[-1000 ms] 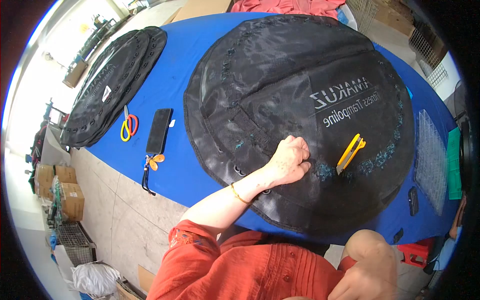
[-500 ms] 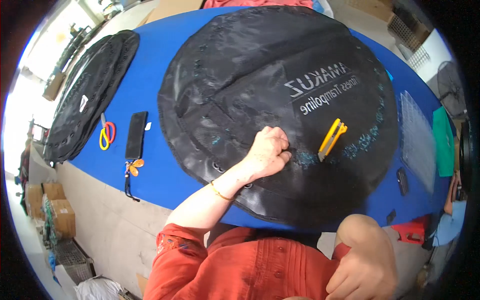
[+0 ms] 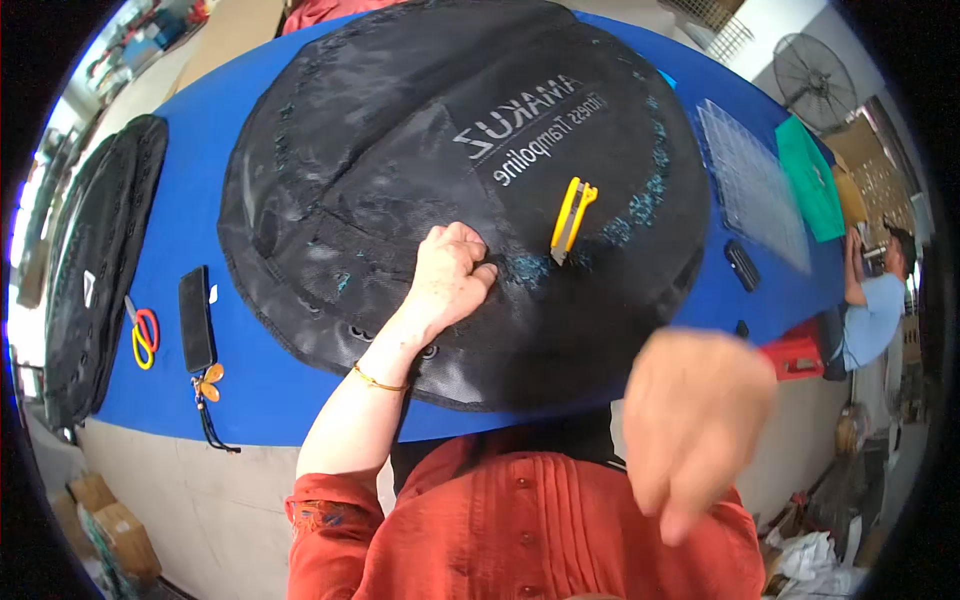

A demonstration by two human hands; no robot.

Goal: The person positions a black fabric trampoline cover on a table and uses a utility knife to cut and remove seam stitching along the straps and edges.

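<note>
A large round black trampoline mat (image 3: 560,345) with white mirrored lettering lies on the blue table. My left hand (image 3: 452,278) is closed on it near the middle, fingers curled into the wrinkled cloth. A yellow utility knife (image 3: 572,222), blade exposed, rests on the mat to the right of that hand. Blue-green thread bits (image 3: 527,269) lie between the knife and my left fingers, and more dot the mat's right side. My right hand (image 3: 700,420) is raised close to the camera, off the mat, blurred, its fingers closed and pointing down; anything pinched there is hidden.
On the blue table (image 3: 270,400) lie red-and-yellow scissors (image 3: 143,335), a phone (image 3: 196,320) with a strap, and stacked black mats (image 3: 95,270) at left. At right are a clear plastic sheet (image 3: 752,185), a dark small object (image 3: 742,265) and a person in blue (image 3: 873,310).
The view has turned right, so the table things appear further left. My right hand has risen from beside my body. My left hand keeps its place on the mat.
</note>
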